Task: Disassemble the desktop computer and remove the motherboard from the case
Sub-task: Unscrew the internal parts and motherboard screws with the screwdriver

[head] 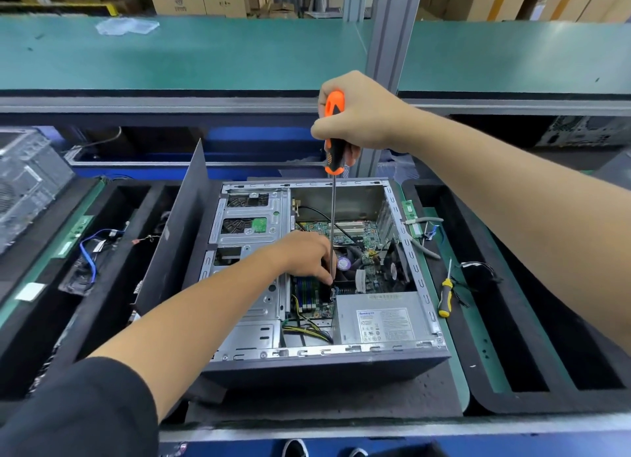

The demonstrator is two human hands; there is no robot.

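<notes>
2 hands point(358, 115) point(304, 255) – 1 orange screwdriver point(334, 142), 1 open case point(421, 279), tip seemingly hidden.

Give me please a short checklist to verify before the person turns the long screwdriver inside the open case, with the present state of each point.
1. Right hand grips the orange screwdriver handle: ok.
2. Shaft upright, reaching down into the case: ok.
3. Left hand steadies the shaft low, by the motherboard: ok.
4. Tip seated in a screw head: cannot tell, the left hand's fingers hide it.
5. Yellow and black cables clear of the tip: ok.
6. Power supply out of the case: not ok.
</notes>
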